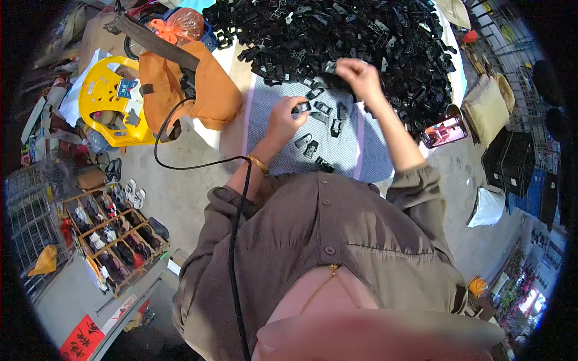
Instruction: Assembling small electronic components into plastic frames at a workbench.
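Note:
My left hand (285, 122) is closed around a small black plastic part (301, 109) that looks like a clip or buckle with a pale face. My right hand (361, 79) is over the near edge of a large heap of similar black parts (343, 36). Its fingers are drawn together, and whatever is between them is too small to make out. Several loose parts (321, 108) lie scattered between and below my hands on a pale patterned cloth (265, 96) with pinkish stripes.
Left of the cloth stand an orange bag (217, 96) and a yellow plastic stool (96, 90). A black cable (198, 166) crosses over my left forearm. A lit phone (445, 131) sits at the right edge. A shoe rack (117, 234) stands lower left.

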`<state>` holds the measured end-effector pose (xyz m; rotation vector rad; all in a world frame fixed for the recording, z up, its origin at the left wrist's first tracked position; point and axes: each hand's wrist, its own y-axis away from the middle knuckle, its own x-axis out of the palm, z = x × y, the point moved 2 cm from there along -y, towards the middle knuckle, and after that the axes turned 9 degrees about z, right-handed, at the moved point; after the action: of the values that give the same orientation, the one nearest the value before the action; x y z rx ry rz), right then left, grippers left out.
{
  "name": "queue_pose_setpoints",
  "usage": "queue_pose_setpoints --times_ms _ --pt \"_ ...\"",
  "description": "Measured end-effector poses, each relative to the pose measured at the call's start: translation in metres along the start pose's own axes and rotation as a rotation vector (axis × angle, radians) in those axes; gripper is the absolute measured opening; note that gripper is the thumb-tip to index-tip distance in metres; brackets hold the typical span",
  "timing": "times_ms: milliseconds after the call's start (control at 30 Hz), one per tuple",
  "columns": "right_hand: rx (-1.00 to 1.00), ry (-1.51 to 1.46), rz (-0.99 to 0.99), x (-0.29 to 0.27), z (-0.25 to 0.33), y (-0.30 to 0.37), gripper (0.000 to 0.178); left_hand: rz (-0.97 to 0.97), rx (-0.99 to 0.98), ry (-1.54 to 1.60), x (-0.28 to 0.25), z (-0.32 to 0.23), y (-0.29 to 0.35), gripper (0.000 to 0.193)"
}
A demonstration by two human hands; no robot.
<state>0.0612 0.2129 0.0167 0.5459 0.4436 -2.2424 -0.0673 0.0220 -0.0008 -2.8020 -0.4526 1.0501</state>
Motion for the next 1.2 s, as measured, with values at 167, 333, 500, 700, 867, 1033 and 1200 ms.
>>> queue_pose_setpoints --times_ms 167,333,500,700,867,1033,1200 --pt "0.422 -0.813 0.267 0.041 0.040 0.085 0.023 0.192 -0.244 0.732 0.002 -0.022 0.006 0.031" --pt "0.404 -0.898 0.306 0.031 0.049 0.108 0.021 0.455 -0.365 0.968 0.000 -0.023 0.021 0.020" --pt "0.013 -0.562 0.310 0.015 0.068 0.109 0.018 0.462 -0.534 1.214 0.005 -0.035 0.026 0.025" --pt "-0.004 -0.231 0.367 0.008 0.080 0.107 0.015 0.573 -0.619 1.197 0.000 -0.040 0.031 0.028" --pt "0.030 -0.170 0.351 0.012 0.084 0.111 0.017 0.550 -0.578 0.951 -0.009 -0.052 0.030 0.028" --pt "-0.040 -0.129 0.274 0.013 0.092 0.111 0.015 0.597 -0.558 0.958 -0.013 -0.053 0.025 0.027" --pt "-0.048 -0.127 0.240 0.025 0.076 0.115 0.015 0.624 -0.382 0.685 -0.012 -0.062 0.026 0.025"
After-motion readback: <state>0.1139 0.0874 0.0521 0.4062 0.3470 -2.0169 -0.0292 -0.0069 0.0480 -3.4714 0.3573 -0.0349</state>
